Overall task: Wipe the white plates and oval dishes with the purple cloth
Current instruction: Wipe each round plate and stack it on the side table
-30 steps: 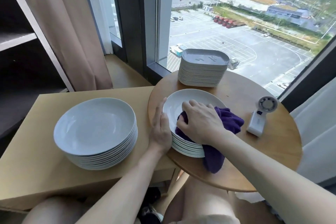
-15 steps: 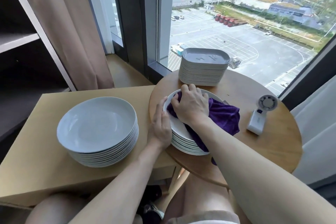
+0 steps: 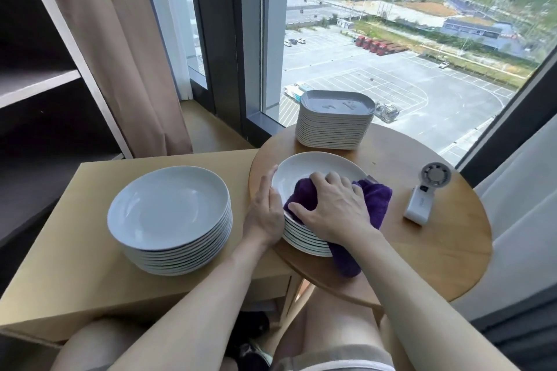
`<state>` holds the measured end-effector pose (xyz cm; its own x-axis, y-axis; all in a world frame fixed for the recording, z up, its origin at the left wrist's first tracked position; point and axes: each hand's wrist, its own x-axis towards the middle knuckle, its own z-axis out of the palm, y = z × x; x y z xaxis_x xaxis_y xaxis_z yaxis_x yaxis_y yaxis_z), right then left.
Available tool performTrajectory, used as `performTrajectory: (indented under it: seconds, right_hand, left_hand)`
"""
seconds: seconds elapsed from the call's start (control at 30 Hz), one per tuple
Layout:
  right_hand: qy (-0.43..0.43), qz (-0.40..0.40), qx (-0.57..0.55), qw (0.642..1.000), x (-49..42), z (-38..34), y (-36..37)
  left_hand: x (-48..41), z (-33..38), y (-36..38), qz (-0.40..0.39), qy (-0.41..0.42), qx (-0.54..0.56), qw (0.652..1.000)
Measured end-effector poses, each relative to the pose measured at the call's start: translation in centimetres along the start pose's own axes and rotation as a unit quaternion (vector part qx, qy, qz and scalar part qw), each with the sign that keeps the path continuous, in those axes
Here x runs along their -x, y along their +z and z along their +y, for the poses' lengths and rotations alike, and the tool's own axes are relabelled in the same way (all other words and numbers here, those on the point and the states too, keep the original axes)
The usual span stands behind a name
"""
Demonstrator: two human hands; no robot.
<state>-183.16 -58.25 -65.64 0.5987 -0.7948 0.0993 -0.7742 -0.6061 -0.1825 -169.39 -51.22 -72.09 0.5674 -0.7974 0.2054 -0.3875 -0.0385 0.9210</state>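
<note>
Top plate (image 3: 313,172): it crowns the stack on the round tabletop (image 3: 437,250), right in front of you.
Purple cloth (image 3: 376,202): bunched on the plate's near right part, one tail hanging over the rim toward your lap.
Right hand (image 3: 334,208): fingers bent down over the cloth, gripping it and pressing it into the plate.
Left hand (image 3: 265,214): fingers straight, laid against the stack's left rim to steady it, clamped on nothing.
Direction: the bare white of the plate lies ahead and left of your right hand, toward the window. That looks like where the next sweep should go, and your right hand is the nearer one.
Oval dishes (image 3: 334,123): stacked beyond the plates by the glass, long axis running left to right.
Second plate stack (image 3: 171,208): on the square tabletop (image 3: 75,265) to your left, well apart from the cloth.
</note>
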Motion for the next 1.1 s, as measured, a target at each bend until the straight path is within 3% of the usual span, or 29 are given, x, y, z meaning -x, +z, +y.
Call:
performTrajectory:
  seconds: [0.2, 0.33, 0.47, 0.7, 0.97, 1.1]
  right_hand:
    - [0.033, 0.085, -0.065, 0.994, 0.2, -0.1, 0.8]
    - [0.039, 0.114, -0.108, 0.987, -0.2, -0.2, 0.6]
    - [0.031, 0.142, -0.127, 0.981, 0.1, -0.2, 0.5]
    - [0.056, 0.173, -0.238, 0.954, 0.1, 0.4, -0.6]
    - [0.042, 0.208, -0.329, 0.920, 0.4, 1.5, -1.1]
    - [0.032, 0.237, -0.345, 0.908, 0.6, 1.1, -1.4]
  left_hand:
    - [0.1, 0.2, -0.2, -0.022, -0.020, -0.032, 0.999]
    - [0.7, 0.9, -0.7, -0.013, -0.045, -0.109, 0.993]
    - [1.5, 2.3, -1.8, 0.054, 0.048, -0.224, 0.972]
    - [5.3, 2.4, -3.2, -0.017, 0.210, -0.287, 0.934]
    - [4.0, 5.8, -4.7, -0.168, 0.268, -0.384, 0.867]
    - [3.1, 6.9, -4.8, -0.203, 0.251, -0.397, 0.859]
